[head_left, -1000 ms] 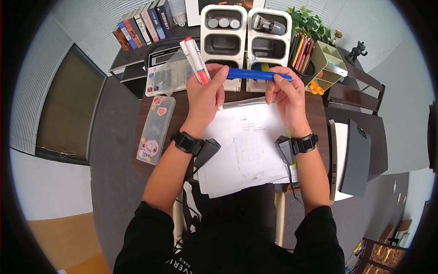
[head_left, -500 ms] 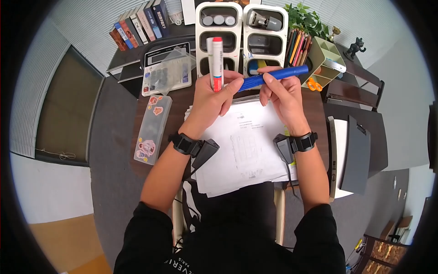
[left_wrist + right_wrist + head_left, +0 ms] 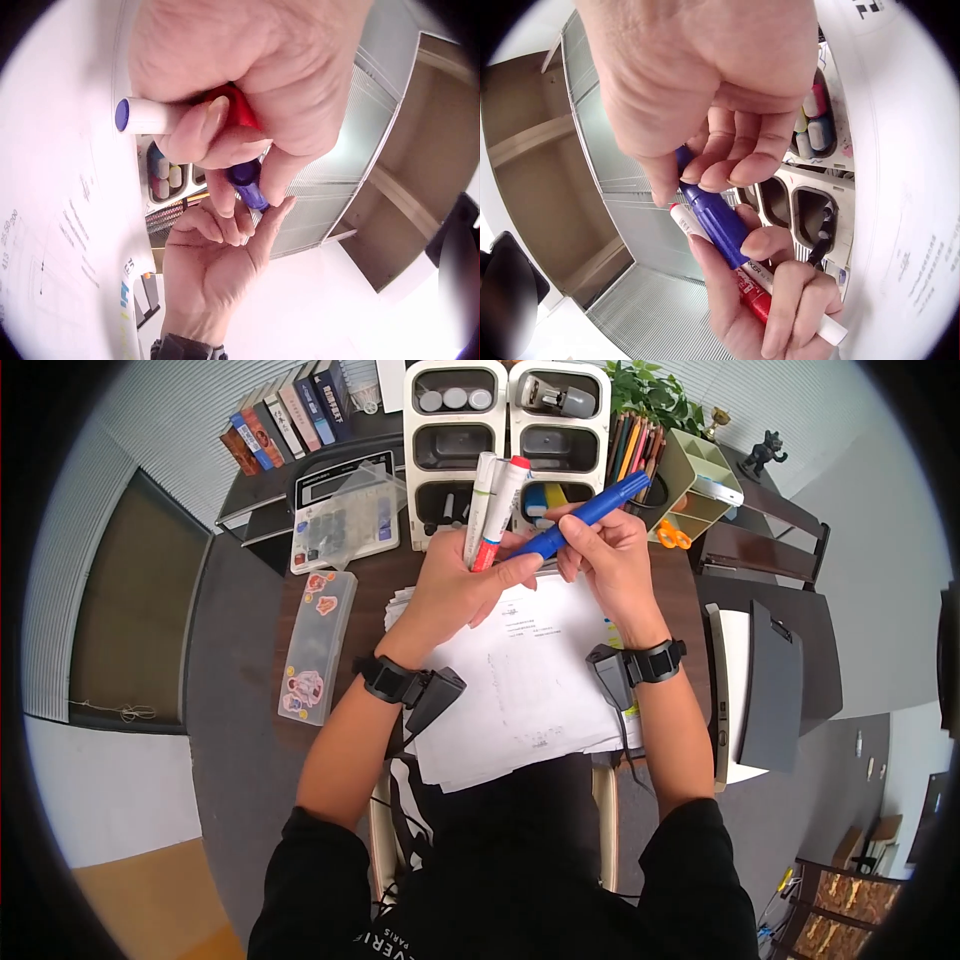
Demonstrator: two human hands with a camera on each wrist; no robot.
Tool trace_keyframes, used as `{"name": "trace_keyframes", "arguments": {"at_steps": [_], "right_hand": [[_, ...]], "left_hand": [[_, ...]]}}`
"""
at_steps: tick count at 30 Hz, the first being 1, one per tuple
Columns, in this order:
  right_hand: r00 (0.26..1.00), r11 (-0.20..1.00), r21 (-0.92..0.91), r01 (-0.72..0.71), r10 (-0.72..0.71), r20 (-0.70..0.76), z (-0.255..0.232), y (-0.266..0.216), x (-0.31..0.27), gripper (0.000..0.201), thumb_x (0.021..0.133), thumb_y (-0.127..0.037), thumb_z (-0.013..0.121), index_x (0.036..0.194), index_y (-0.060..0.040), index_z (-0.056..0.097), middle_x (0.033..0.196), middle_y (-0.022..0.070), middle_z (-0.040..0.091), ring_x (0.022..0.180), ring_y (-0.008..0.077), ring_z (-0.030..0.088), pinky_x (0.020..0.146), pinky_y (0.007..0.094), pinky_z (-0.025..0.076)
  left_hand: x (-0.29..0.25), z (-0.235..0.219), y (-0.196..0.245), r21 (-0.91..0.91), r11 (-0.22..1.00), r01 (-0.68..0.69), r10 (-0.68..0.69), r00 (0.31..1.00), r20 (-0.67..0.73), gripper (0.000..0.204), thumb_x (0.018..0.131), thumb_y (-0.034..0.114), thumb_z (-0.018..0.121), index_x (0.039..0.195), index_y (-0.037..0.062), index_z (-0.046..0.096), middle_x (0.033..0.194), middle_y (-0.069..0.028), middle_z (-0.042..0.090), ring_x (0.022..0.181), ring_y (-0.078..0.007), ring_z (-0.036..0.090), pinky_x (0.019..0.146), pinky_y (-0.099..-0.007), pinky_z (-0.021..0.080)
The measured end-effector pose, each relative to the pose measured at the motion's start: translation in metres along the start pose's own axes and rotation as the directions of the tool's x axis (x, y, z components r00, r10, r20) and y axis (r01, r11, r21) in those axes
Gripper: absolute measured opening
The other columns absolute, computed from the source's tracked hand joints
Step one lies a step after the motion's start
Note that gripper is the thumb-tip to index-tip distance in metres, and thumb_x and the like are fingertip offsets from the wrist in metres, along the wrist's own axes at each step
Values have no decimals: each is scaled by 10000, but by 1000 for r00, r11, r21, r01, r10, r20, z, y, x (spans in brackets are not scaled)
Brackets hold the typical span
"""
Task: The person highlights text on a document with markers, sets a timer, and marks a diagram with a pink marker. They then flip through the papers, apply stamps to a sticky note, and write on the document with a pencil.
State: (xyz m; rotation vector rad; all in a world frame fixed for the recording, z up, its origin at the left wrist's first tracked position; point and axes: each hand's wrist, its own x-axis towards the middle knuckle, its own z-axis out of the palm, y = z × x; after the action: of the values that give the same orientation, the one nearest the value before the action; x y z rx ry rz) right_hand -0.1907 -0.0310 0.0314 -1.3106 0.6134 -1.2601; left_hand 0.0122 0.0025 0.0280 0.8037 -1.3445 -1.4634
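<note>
Both hands hold a blue marker above the papers, slanted with its right end higher. My left hand pinches its lower end between thumb and finger. In the same left hand are a white marker with a red end and a second white marker, both standing upright side by side. The left wrist view shows the blue-tipped end of a white marker sticking out beside the curled fingers. My right hand pinches the upper part of the blue marker, thumb on the near side.
Printed papers lie below the hands. Behind stand white compartment organizers. To the left are a calculator and a stickered clear case. On the right are a pencil holder, orange scissors and a green organizer.
The blue marker has turned from nearly level to a slant, its right end rising. The white markers have swung from leaning left to leaning slightly right. The head view has shifted a little.
</note>
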Motion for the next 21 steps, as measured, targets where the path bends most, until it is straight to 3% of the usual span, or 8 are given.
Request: {"name": "trace_keyframes", "arguments": {"at_steps": [7,21], "right_hand": [[1000,999,33,-21,21,3,-1,2,0,216,968,-186,705,985,26,739,682,42,669,535,90,571,518,241,449],[1000,999,34,-21,21,0,-1,2,0,208,964,-182,710,970,24,741,672,44,670,530,87,573,514,236,444]], "left_hand": [[1,-7,-3,-50,999,16,-13,997,77,343,1009,272,616,986,-69,639,624,-121,641,320,-60,389,336,-221,286],[0,-6,-3,-67,997,23,-17,996,88,321,1002,259,619,1010,-62,632,679,-152,661,327,-70,415,331,-226,279]]}}
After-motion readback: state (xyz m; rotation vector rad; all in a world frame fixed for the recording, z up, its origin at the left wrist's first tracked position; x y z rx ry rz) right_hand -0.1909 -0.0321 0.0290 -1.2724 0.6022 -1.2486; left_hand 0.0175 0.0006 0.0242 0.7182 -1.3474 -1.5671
